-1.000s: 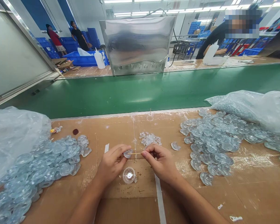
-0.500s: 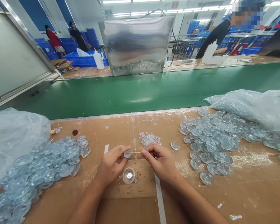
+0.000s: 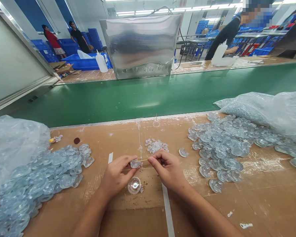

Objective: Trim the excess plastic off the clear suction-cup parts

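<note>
Head view, left hand [image 3: 115, 174] gripping a clear piece [image 3: 135, 164], right hand [image 3: 166, 169] pinching thin stick [image 3: 144, 160], plastic bag [image 3: 281, 112] holding more pieces [image 3: 239, 110]

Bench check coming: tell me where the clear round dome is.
In the head view, the clear round dome sits on the cardboard bench top just below the left hand and right hand, with a small clear scrap at its right.

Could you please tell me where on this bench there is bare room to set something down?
Bare cardboard lies in front of the right heap of clear plastic pieces, and between the left heap and the small central pile. Both heaps are crowded.
</note>
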`<state>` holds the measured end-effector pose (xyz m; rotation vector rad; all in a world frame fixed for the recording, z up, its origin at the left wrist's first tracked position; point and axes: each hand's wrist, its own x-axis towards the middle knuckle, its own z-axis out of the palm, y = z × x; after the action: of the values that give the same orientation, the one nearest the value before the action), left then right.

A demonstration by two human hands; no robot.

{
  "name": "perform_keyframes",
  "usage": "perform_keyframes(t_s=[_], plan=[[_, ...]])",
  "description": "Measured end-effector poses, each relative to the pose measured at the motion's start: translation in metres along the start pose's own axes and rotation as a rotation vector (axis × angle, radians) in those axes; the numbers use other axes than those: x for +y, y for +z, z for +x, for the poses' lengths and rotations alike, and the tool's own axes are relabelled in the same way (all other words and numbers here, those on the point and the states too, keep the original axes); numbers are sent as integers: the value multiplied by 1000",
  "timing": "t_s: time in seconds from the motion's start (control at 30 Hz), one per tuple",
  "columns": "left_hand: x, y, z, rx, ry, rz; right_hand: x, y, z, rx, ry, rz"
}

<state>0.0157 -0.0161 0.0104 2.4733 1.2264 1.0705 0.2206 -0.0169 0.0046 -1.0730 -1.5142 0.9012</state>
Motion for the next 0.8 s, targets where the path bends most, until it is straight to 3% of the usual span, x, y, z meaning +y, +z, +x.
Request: perform_keyframes(t_s=[0.8], plan=[[0,-1,2,-7,-13,-5,0,-3,2,-11,26,-50]])
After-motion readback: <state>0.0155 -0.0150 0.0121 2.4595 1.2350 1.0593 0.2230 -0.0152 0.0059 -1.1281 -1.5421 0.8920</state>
